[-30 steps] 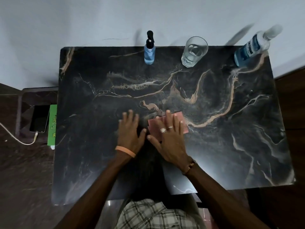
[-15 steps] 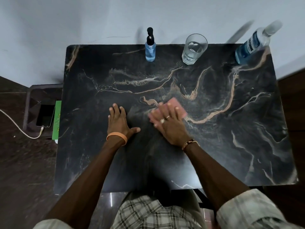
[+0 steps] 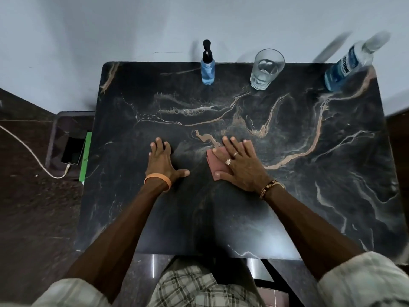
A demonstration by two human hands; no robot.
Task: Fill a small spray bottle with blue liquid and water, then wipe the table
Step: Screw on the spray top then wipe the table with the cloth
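A pink folded cloth lies near the middle of the black marble table. My right hand presses flat on it with straight, spread fingers. My left hand rests flat on the bare tabletop to the left of the cloth, fingers straight, thumb out. At the table's far edge stands the small spray bottle with a black pump head and blue liquid inside. To its right stand a glass holding a little water and, in the far right corner, a large bottle of blue liquid.
A pale wall rises right behind the table's far edge. Left of the table, a low stand holds a phone on a white charging cable and a green item. Dark floor lies on both sides.
My right hand has slid the cloth away from me and to the right. My left hand has moved left, away from the cloth, and stays flat on the table.
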